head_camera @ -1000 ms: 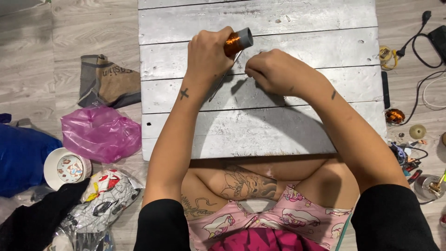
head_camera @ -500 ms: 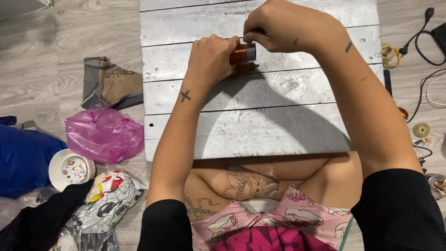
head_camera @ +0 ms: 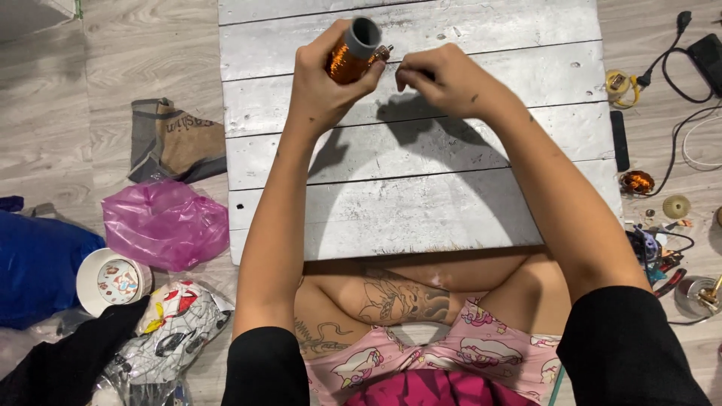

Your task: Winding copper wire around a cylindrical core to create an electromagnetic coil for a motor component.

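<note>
My left hand (head_camera: 327,83) grips a grey tube wound with copper wire (head_camera: 350,53), held up over a grey plank board (head_camera: 421,173) with its open end toward the camera. My right hand (head_camera: 444,79) is just to the right of the tube, fingers pinched together near its tip, apparently on a thin wire too fine to make out. Both forearms reach forward over the board from my lap.
Left of the board lie a brown bag (head_camera: 177,139), a pink plastic bag (head_camera: 165,222), a white bowl (head_camera: 113,282) and blue cloth (head_camera: 37,267). On the right are black cables (head_camera: 677,53), a small copper coil (head_camera: 638,181), a yellow tape roll (head_camera: 618,83) and small tools (head_camera: 662,256).
The left hand has tilted the tube so its open end faces up. The right hand came down from above the tube to its right side, fingers pinched.
</note>
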